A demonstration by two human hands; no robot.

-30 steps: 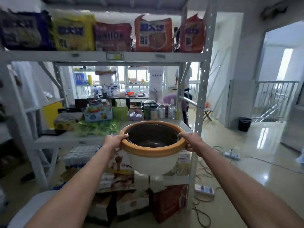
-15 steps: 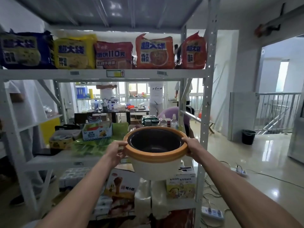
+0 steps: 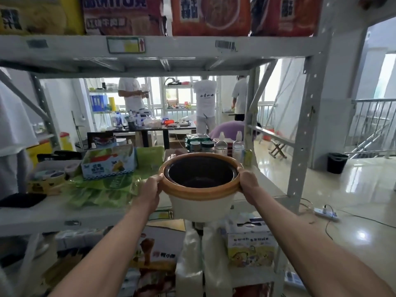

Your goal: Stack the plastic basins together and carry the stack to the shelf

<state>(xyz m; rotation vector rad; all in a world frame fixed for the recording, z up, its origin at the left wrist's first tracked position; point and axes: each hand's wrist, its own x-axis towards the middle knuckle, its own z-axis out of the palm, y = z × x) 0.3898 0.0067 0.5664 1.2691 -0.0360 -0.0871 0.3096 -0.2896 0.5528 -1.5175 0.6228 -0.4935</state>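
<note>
Head view: left hand (image 3: 150,190) and right hand (image 3: 248,181) grip stacked basins (image 3: 200,189); labels blurred.

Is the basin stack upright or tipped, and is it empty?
Upright and empty: the basin stack opens upward, its dark inside bare, gripped at the rim by left hand and right hand.

Above me: noodle packs (image 3: 211,16)
On my left: green bags (image 3: 102,189), blue carton (image 3: 109,161)
Ahead: jars (image 3: 202,145), bottles (image 3: 220,144)
On the floor to my right: black bin (image 3: 336,162), power strip (image 3: 326,213)
</note>
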